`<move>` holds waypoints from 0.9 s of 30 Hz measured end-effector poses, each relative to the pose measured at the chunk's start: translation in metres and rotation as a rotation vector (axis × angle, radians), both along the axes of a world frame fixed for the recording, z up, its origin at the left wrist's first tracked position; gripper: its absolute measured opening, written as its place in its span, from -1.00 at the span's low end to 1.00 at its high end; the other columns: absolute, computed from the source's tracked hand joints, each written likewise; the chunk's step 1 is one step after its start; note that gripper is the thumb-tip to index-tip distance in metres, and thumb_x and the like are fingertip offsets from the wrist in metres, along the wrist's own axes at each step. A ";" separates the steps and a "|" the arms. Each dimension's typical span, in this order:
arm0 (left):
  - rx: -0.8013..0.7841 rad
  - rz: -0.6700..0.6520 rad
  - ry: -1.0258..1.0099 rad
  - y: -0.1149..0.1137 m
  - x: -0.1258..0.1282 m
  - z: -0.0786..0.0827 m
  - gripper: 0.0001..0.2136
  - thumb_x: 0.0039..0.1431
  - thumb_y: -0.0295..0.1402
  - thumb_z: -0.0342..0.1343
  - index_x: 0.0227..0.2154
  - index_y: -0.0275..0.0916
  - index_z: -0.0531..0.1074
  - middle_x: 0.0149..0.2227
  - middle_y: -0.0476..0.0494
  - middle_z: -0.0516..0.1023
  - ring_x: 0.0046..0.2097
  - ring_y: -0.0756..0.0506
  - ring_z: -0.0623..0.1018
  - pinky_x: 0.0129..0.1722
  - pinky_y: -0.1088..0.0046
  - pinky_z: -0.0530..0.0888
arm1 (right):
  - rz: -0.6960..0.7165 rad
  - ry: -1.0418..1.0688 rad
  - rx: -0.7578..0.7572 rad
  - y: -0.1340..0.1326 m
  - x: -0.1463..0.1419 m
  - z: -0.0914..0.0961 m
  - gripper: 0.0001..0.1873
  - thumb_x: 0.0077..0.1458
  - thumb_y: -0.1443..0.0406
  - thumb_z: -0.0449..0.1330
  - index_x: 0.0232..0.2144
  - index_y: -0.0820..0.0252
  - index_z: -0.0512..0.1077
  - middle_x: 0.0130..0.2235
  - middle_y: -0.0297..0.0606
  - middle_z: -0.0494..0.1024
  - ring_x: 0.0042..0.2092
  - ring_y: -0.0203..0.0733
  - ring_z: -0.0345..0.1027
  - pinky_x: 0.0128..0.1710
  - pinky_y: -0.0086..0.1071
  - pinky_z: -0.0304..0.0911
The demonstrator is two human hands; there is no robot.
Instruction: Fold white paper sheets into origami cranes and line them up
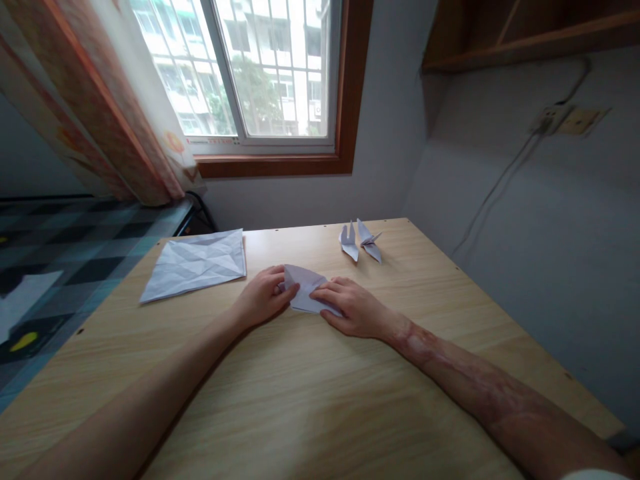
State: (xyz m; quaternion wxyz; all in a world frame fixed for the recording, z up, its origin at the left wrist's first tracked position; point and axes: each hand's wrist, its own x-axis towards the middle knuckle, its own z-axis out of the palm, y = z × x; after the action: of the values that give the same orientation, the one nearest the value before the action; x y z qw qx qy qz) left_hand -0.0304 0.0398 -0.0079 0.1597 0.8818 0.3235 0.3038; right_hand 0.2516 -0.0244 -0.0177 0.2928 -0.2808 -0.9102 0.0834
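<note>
A folded piece of white paper (303,283) lies between my two hands on the wooden table (280,387). My left hand (265,293) grips its left corner, thumb on top and the other fingers curled behind the edge. From the right, my right hand (353,307) rests on the paper, its fingers over the right part and the thumb at the near edge. That right part is partly hidden under the fingers. Beyond the right hand stand two folded paper cranes (349,241), side by side.
Creased sheets of white paper (200,263) lie at the table's back left. Left of the table is a checked bedspread (90,227) with a curtain (100,100) above. A window (275,73) is ahead; a wall socket with a cable (550,123) is at right.
</note>
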 end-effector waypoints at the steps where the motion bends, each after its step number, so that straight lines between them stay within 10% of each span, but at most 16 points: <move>1: -0.002 0.006 -0.004 0.001 -0.001 0.000 -0.69 0.47 -0.22 0.16 -0.39 -0.22 0.61 -0.19 -0.20 0.67 -0.13 -0.18 0.61 -0.04 0.29 0.53 | 0.004 0.017 0.009 0.000 0.000 0.000 -0.56 0.36 0.36 0.27 0.25 0.13 0.44 0.15 -0.05 0.63 0.18 0.10 0.48 0.29 0.04 0.41; 9: -0.105 -0.006 -0.050 0.000 -0.002 0.001 -0.70 0.42 -0.16 0.23 -0.37 -0.23 0.65 -0.15 -0.23 0.69 -0.13 -0.18 0.62 -0.10 0.34 0.54 | -0.138 0.219 0.003 0.004 0.002 -0.010 -0.14 0.34 0.20 0.35 0.52 0.15 0.08 0.44 0.16 0.35 0.46 0.23 0.26 0.47 0.17 0.21; 27: -0.428 0.068 -0.194 -0.004 -0.001 0.002 -0.61 0.23 0.02 0.41 -0.26 -0.27 0.67 -0.26 -0.17 0.73 -0.28 -0.16 0.67 -0.30 0.38 0.60 | -0.042 0.004 -0.022 0.001 0.000 -0.006 -0.39 0.39 0.34 0.25 0.42 0.17 0.31 0.44 0.09 0.41 0.42 0.15 0.36 0.41 0.08 0.32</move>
State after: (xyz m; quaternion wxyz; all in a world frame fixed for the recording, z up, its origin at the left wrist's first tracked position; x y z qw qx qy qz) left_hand -0.0316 0.0354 -0.0059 0.3632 0.7831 0.3931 0.3168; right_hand 0.2515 -0.0237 -0.0234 0.2934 -0.3026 -0.9026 0.0879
